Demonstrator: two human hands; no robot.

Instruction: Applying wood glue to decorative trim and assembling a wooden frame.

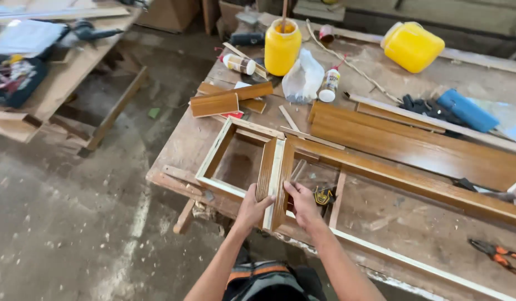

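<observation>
A brown wooden frame (227, 136) with pale inner edges lies on a dusty workbench (408, 223). Across it run two upright brown crosspieces (274, 170) with a pale strip between them. My left hand (252, 207) grips the near end of the left crosspiece. On the near end of the right crosspiece rests my right hand (301, 202), fingers curled on the wood. The frame's long brown rail (414, 181) runs off to the right.
Two yellow plastic jars (281, 47) (412, 45), glue bottles (329, 85), a clear bag (302, 78), short wood offcuts (216, 103) and long boards (414, 145) crowd the bench. Orange-handled pliers (499, 255) lie at the right. A second cluttered bench (57, 72) stands at the left.
</observation>
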